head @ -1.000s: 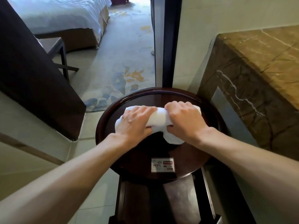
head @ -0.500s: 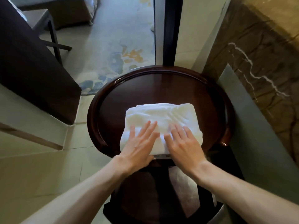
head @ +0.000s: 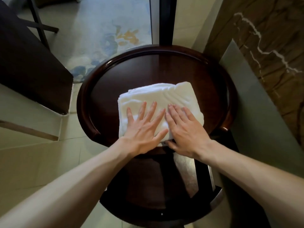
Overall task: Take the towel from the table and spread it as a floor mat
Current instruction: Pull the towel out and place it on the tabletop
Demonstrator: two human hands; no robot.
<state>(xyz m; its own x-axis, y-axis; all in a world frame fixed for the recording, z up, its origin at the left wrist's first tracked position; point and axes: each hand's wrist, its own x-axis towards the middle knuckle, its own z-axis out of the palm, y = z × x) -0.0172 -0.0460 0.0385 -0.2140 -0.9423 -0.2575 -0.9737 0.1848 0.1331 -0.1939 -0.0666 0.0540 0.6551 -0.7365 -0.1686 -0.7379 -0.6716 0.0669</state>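
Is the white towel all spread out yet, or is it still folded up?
Still folded. The towel is a thick pad with stacked layers at its left edge, lying on the round table under both flat hands.

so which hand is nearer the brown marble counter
Right. The right hand lies flat on the folded white towel's counter-side half; the left hand lies beside it, farther from the brown marble counter.
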